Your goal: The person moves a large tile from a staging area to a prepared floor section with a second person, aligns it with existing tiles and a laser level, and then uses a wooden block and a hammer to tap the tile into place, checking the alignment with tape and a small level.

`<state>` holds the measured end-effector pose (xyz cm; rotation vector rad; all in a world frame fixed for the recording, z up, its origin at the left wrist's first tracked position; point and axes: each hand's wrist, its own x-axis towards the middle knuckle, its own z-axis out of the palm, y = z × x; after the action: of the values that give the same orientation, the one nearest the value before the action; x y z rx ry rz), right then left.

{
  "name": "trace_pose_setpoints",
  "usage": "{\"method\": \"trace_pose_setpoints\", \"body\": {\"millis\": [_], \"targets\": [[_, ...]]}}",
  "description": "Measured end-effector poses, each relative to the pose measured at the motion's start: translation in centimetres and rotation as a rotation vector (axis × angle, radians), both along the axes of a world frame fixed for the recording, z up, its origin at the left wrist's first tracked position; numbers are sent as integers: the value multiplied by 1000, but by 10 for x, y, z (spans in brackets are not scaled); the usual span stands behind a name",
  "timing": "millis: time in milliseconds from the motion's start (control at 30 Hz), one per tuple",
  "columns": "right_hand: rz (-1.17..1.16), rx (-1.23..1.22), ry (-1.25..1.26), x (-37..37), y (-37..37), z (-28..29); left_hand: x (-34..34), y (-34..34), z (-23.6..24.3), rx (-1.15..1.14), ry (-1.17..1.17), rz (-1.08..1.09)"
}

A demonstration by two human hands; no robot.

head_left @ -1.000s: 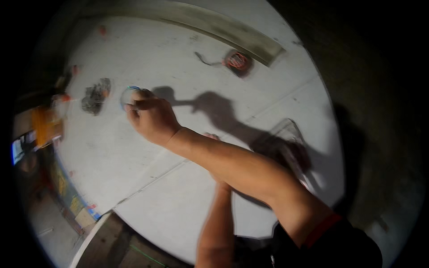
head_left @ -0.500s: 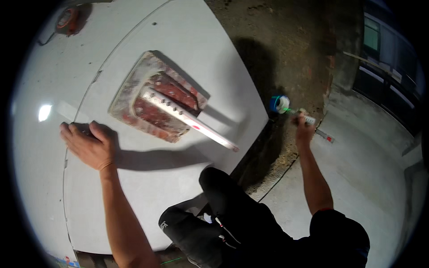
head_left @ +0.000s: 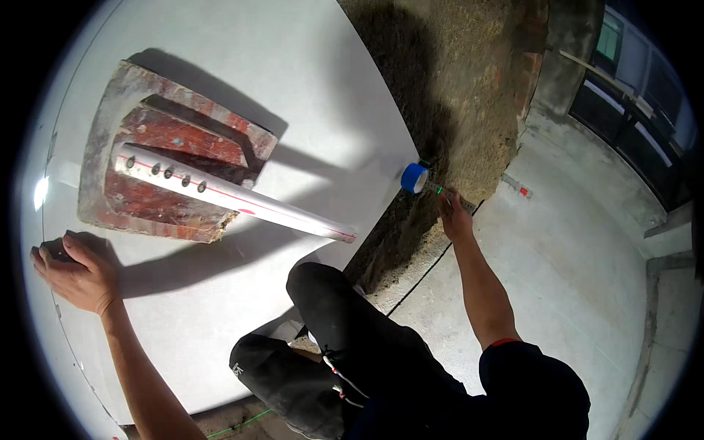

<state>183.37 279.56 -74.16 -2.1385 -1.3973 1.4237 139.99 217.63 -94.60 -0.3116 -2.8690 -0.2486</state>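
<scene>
My left hand (head_left: 77,275) rests on a large white tile (head_left: 220,352), fingers stretched out by the seam at its left side. In my right hand (head_left: 456,218) is the handle of a mallet with a blue-and-white head (head_left: 414,178). That head is at the tile's right edge; whether it touches the tile, I cannot tell. Between my hands a worn red-and-grey wooden board (head_left: 176,132) with a raised middle lies on the tile. A long white bar (head_left: 257,209) with several dark round spots lies across the board, its near end reaching past it toward my knee.
Rough brown mortar or soil (head_left: 469,88) runs along the tile's right side. Beyond it lies a grey concrete floor (head_left: 572,279) with a small grey-and-red piece (head_left: 519,188) on it. Dark-framed panels (head_left: 623,125) stand at the upper right. My bent knees (head_left: 323,286) are at the tile's near edge.
The view has shifted, so the board and bar sit farther left and larger. An orange round tool at the upper left has left view. The mallet head is now closer to the tile's edge.
</scene>
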Motion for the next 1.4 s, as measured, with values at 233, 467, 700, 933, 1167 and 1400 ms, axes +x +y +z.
{"method": "trace_pose_setpoints", "body": {"millis": [233,467,700,933,1167,1400], "targets": [[69,-111,-61,34,-8,-1,2,-1,-7,-31,-14,-19],[-24,-341,-255,44,-56,-21,0,-3,-3,-39,-8,-40],[49,-293,-216,3,-94,-51,0,-13,-9,-39,-7,-58],[282,78,-244,-54,-87,-87,1,3,14,-99,24,-14],[261,-47,55,-3,-23,-115,18,51,29,221,-40,159],[822,203,1,-10,-133,-44,137,35,113,628,-487,173]]}}
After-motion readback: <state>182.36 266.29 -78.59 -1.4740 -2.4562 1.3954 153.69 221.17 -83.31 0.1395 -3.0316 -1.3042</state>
